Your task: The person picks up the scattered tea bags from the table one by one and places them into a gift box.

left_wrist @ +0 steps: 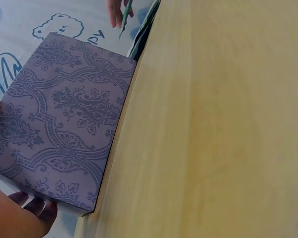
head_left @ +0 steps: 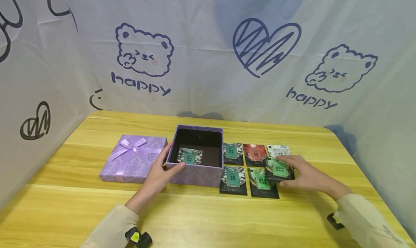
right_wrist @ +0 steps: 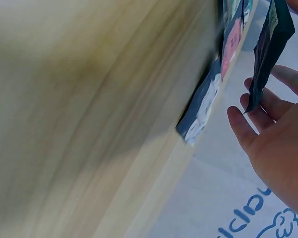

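Note:
My left hand (head_left: 162,172) grips the near left corner of an open purple gift box (head_left: 198,176), thumb at the front rim and fingers along its left side. A floral tea sachet (head_left: 190,156) with a teal label lies inside. My right hand (head_left: 303,175) holds a green-labelled tea sachet (head_left: 279,168) by its edges. In the right wrist view this sachet (right_wrist: 272,47) stands clear of the table, fingertips along one edge. Below and left of it on the table lies another green sachet (head_left: 262,183). The left wrist view shows the box's patterned side (left_wrist: 64,119).
Right of the box lie two teal-labelled sachets (head_left: 233,180), a red one (head_left: 255,155) and a white one (head_left: 278,149), partly covered by the held sachet. The purple lid (head_left: 136,157) with a ribbon bow rests left of the box. A printed cloth (head_left: 201,60) hangs behind the table.

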`<state>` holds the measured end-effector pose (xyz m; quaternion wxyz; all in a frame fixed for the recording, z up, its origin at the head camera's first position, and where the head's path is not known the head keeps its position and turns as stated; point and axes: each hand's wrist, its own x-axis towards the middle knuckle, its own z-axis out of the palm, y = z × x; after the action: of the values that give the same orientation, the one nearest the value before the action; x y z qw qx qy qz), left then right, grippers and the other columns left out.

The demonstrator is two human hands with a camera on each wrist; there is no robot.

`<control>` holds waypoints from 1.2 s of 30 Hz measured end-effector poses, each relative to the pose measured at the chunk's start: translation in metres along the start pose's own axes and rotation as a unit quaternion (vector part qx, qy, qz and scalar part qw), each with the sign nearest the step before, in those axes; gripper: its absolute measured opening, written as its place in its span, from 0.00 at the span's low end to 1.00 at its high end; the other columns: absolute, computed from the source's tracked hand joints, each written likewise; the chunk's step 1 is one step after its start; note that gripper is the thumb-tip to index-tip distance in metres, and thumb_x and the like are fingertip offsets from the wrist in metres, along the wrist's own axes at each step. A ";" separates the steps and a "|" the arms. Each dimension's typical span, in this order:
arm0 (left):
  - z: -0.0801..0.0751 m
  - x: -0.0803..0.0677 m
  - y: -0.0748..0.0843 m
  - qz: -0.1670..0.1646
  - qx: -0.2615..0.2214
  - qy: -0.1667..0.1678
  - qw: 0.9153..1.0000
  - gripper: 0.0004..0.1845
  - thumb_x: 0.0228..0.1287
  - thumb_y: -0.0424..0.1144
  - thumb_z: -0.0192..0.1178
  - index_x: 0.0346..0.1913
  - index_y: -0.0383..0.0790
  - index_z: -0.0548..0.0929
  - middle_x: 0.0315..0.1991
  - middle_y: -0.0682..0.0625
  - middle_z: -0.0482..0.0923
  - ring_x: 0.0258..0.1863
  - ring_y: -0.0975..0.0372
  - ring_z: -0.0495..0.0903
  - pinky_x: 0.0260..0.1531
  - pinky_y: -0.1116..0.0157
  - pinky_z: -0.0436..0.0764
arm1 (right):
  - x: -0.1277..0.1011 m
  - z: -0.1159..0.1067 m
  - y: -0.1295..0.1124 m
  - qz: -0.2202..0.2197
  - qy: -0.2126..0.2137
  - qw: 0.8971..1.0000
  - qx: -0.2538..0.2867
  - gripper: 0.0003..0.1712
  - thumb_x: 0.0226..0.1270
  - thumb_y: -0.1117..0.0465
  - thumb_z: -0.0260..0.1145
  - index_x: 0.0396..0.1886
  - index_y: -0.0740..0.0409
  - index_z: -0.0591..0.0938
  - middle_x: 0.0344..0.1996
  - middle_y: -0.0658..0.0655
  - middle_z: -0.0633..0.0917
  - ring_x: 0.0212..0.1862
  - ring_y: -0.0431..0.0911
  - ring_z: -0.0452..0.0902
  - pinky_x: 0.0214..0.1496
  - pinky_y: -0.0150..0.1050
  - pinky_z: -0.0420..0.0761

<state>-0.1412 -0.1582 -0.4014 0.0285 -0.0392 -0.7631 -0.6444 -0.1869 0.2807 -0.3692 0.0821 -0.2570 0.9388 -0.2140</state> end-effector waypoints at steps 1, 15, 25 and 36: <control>0.000 0.000 0.000 0.000 -0.001 0.001 1.000 0.43 0.61 0.36 0.66 0.76 0.50 0.55 0.69 0.39 0.62 0.57 0.47 0.72 0.57 0.56 0.71 | 0.001 0.001 -0.001 -0.001 0.000 1.000 -0.001 0.48 0.55 0.45 0.73 0.70 0.64 0.66 0.66 0.73 0.64 0.66 0.71 0.54 0.56 0.73 0.61; 0.000 0.000 -0.001 0.003 -0.003 0.000 1.000 0.43 0.61 0.36 0.66 0.76 0.49 0.55 0.70 0.39 0.62 0.59 0.46 0.70 0.58 0.55 0.69 | 0.020 -0.003 -0.020 -0.034 -0.005 0.999 -0.015 0.47 0.56 0.46 0.72 0.70 0.63 0.66 0.66 0.70 0.65 0.68 0.68 0.54 0.64 0.71 0.52; 0.000 0.000 0.000 0.000 -0.002 0.001 1.000 0.44 0.61 0.36 0.66 0.76 0.50 0.55 0.69 0.39 0.62 0.60 0.46 0.69 0.58 0.55 0.69 | 0.028 -0.015 -0.035 -0.038 -0.006 0.999 -0.019 0.49 0.57 0.46 0.72 0.72 0.62 0.63 0.67 0.69 0.64 0.66 0.65 0.58 0.58 0.70 0.64; 0.001 0.001 -0.001 0.000 -0.001 -0.001 1.000 0.43 0.61 0.36 0.66 0.76 0.50 0.55 0.70 0.39 0.61 0.60 0.47 0.70 0.58 0.55 0.70 | 0.046 -0.023 -0.051 -0.055 -0.018 0.998 -0.030 0.49 0.59 0.43 0.70 0.74 0.59 0.61 0.69 0.67 0.62 0.68 0.64 0.55 0.61 0.69 0.61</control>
<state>-0.1423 -0.1578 -0.4024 0.0275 -0.0398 -0.7623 -0.6455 -0.2094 0.2252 -0.3277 0.0792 -0.3147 0.9275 -0.1857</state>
